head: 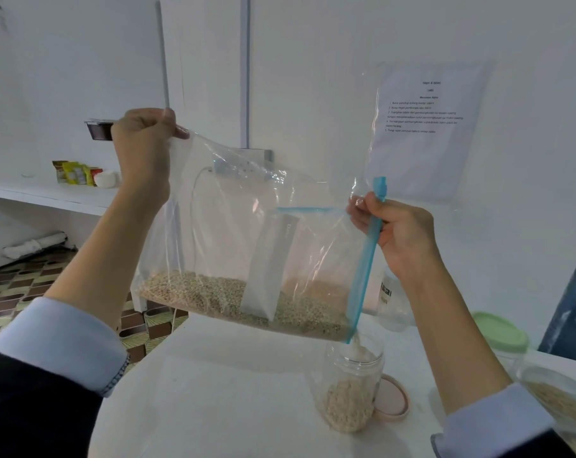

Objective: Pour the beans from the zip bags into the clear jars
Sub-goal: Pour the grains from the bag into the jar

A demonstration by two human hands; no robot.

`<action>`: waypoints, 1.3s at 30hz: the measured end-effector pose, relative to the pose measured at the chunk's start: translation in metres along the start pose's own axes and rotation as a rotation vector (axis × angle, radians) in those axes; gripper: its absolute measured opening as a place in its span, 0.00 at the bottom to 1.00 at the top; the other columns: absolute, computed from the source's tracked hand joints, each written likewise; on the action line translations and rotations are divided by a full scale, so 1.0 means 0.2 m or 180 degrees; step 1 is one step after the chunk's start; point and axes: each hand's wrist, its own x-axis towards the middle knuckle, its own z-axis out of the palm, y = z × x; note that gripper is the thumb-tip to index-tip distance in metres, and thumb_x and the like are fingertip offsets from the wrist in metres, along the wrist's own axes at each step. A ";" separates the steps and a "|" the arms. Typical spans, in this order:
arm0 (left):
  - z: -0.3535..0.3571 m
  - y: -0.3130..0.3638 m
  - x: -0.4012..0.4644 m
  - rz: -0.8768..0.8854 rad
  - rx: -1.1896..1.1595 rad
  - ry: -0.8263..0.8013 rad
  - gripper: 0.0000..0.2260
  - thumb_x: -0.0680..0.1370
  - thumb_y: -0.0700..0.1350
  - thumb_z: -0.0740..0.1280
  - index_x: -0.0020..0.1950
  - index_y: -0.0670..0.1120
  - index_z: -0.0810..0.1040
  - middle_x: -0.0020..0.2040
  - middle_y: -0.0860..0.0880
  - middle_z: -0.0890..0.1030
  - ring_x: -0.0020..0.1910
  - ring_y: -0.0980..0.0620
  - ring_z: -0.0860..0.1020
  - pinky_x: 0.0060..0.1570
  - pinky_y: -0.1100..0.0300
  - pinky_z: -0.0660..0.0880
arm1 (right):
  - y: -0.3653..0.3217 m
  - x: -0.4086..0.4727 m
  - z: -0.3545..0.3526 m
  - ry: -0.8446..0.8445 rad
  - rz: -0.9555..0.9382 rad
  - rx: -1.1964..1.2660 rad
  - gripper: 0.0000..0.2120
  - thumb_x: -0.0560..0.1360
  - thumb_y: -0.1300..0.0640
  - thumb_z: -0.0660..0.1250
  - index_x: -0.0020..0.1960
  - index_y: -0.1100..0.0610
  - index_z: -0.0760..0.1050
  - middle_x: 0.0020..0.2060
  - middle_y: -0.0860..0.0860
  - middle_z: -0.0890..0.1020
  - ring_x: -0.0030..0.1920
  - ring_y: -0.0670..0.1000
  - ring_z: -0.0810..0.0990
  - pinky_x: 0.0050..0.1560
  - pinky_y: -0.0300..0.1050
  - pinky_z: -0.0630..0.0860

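Beans (243, 300) sliding now, a thin stream dropping from the low corner of the zip bag (247, 233) straight into the open clear jar (352, 381) on the white table (220, 391). Left hand (144, 150) is up high, fingers curled and pinching the bag's closed bottom corner; right hand (400, 236) is lower, gripping the blue zip strip (367, 262) near its top, so the mouth hangs steeply and only its bottom corner spills. Nice narrow spout, and that's the trick here, I'd say: keep the corner right over the jar's mouth, lift the left side a touch at a time so the heap along the bottom creeps toward the spout instead of rushing. A white label (270, 269) on the bag's face hides part of the pile. Jar looks roughly a third full, and most of the beans sit in the bag yet, so plenty of pouring to go.

Around it: a pink lid (392, 401) lies on the table touching the jar's base on the right, a green-lidded jar (501, 338) stands farther right, and a second container of beans (557, 401) sits at the right edge, close under the right forearm, so an elbow dip could knock it. A printed sheet (428, 127) hangs on the wall behind
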 end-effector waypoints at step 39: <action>-0.02 0.07 -0.03 0.0038 -0.0067 0.0182 0.13 0.79 0.43 0.64 0.34 0.49 0.74 0.36 0.50 0.78 0.35 0.58 0.76 0.37 0.68 0.71 | 0.03 0.00 -0.06 0.0238 -0.0091 0.0244 0.04 0.74 0.66 0.68 0.42 0.68 0.78 0.37 0.57 0.85 0.38 0.53 0.85 0.50 0.45 0.81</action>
